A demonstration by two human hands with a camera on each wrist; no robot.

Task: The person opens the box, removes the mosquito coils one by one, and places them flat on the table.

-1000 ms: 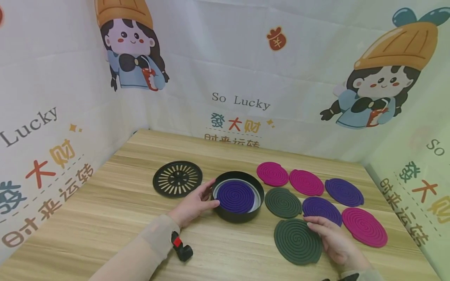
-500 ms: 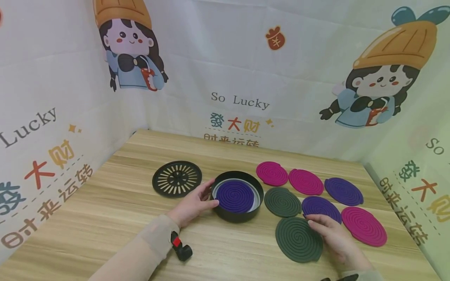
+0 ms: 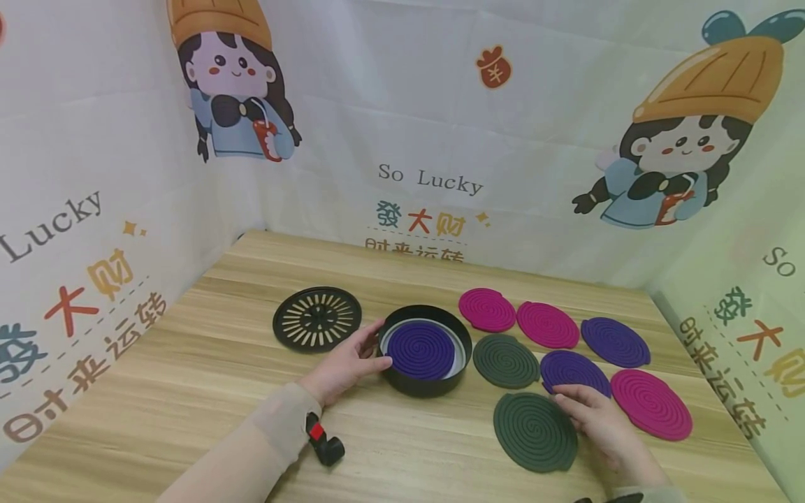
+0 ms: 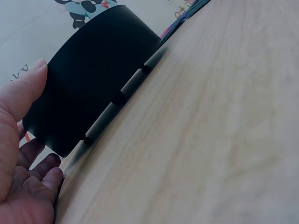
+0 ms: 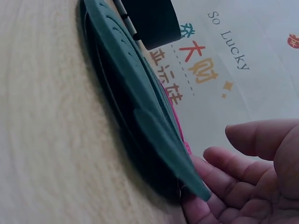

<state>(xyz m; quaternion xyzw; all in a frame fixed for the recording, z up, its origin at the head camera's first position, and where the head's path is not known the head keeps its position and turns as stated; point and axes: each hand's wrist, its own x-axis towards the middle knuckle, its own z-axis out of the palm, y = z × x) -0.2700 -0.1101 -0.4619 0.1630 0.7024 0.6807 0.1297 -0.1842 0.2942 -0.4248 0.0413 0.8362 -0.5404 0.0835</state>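
In the head view my left hand (image 3: 339, 370) holds the left side of a round black mosquito coil holder (image 3: 423, 390). Its thumb lies against the outer wall of the holder (image 4: 93, 74) in the left wrist view, with the other fingers curving round the edge. A purple mosquito coil (image 3: 421, 349) lies inside. My right hand (image 3: 597, 423) is at the right edge of the nearest green mosquito coil (image 3: 534, 433). From the right wrist, some fingers meet the edge of that green coil (image 5: 163, 144), while the thumb stands apart from it.
A slotted black lid (image 3: 317, 319) lies left of the holder. To the right lie another green coil (image 3: 506, 361), pink coils (image 3: 487, 310) and purple coils (image 3: 615, 342), flat on the wooden table (image 3: 390, 461). A printed cloth (image 3: 339, 126) hangs behind.
The nearest green coil has shifted slightly to the right, and my right fingertips have moved a little with it. My left hand and the holder stay in place.
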